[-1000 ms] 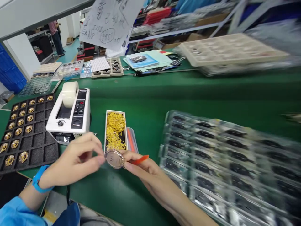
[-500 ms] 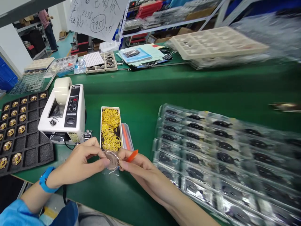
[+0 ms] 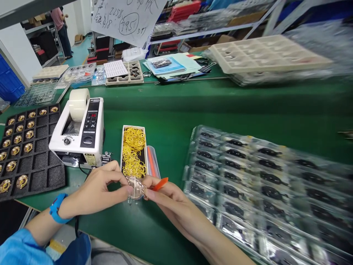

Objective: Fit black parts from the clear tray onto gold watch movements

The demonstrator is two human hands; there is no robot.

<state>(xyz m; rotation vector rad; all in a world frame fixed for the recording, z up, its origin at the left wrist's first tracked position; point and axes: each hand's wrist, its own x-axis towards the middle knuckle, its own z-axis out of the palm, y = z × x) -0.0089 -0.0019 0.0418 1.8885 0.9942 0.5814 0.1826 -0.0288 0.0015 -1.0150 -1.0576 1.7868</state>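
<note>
A round, shiny watch case (image 3: 136,188) is held low over the green bench, with clear film that looks like tape across its face. My left hand (image 3: 110,186) pinches its left edge between thumb and fingers. The opposite edge is gripped by my right hand (image 3: 168,197), which also has an orange pointed stick (image 3: 160,183) tucked between its fingers. Just beyond the case stands a white box (image 3: 147,162) of yellow plastic rings (image 3: 134,151). Fingertips hide parts of the case's rim.
A white tape dispenser (image 3: 96,145) stands left of the box. Further left lies a black foam tray (image 3: 41,156) with gold-coloured watch parts. Clear blister trays (image 3: 190,173) of dark parts spread on the right. A beige tray (image 3: 270,55) sits at the back.
The whole scene has shifted slightly to the right as the head view turned. Both hands keep hold of the watch case, and the shine on its face has changed.
</note>
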